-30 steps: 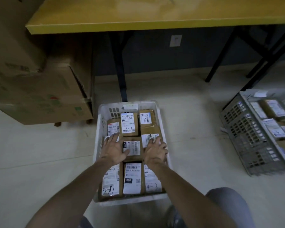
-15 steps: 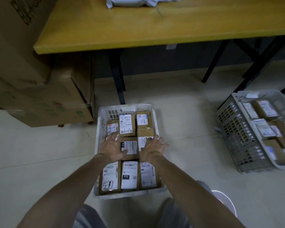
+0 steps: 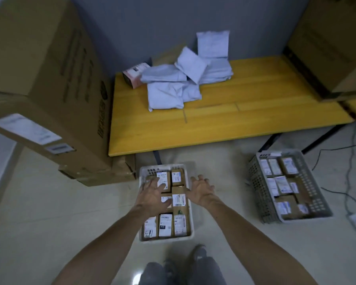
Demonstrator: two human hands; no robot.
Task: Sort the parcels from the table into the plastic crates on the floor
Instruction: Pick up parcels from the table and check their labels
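The left hand [image 3: 154,195] reaches forward, fingers spread and holding nothing, over the labelled boxes [image 3: 165,225] in the white crate [image 3: 167,239]. The right hand [image 3: 200,191], likewise splayed and empty, hangs over the crate's right rim. White parcels [image 3: 169,93] lie heaped on the yellow table [image 3: 245,120].

Yellow wooden table [image 3: 245,122]: heap of pale mailer bags [image 3: 169,93] toward the back, pink-and-white small box [image 3: 134,76] just left of them, large carton [image 3: 333,42] at the right end. Pale floor [image 3: 60,212] below: white crate [image 3: 192,219] packed with brown labelled parcels [image 3: 165,225], grey crate [image 3: 259,188] likewise, stacked cartons [image 3: 39,79] left, black cables [image 3: 348,177] far right.
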